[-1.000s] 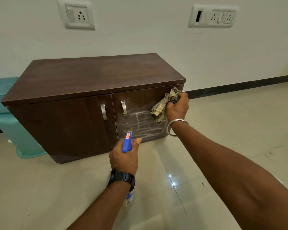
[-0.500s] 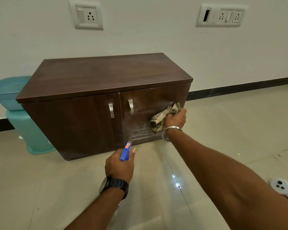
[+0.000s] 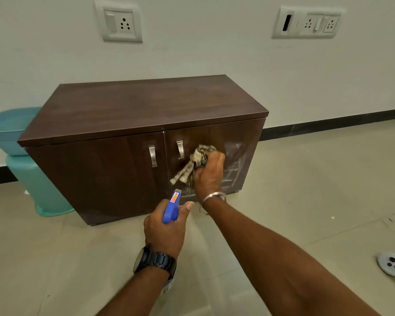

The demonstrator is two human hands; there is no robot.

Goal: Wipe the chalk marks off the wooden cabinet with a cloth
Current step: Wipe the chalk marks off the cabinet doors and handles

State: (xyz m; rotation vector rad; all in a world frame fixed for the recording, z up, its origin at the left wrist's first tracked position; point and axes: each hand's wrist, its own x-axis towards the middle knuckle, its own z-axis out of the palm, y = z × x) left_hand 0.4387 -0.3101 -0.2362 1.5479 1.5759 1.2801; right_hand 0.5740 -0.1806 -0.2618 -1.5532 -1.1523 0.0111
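A low dark wooden cabinet (image 3: 146,103) with two doors stands against the wall. White chalk marks (image 3: 234,166) show on the right door, to the right of my hand. My right hand (image 3: 209,173) grips a bunched patterned cloth (image 3: 193,165) and presses it against the right door, just right of its metal handle (image 3: 180,149). My left hand (image 3: 165,226) is below, above the floor in front of the cabinet. It holds a spray bottle with a blue trigger head (image 3: 172,207) pointing at the door; the bottle body is mostly hidden under the wrist.
A teal plastic bin (image 3: 16,137) stands on a teal stool at the cabinet's left end. A white controller (image 3: 392,265) lies on the tiled floor at the right edge. Two socket plates (image 3: 119,21) sit on the wall above.
My right hand with the cloth has swept left across the right door, from its right edge toward the handle, uncovering chalk marks on the right. The view has shifted a little.
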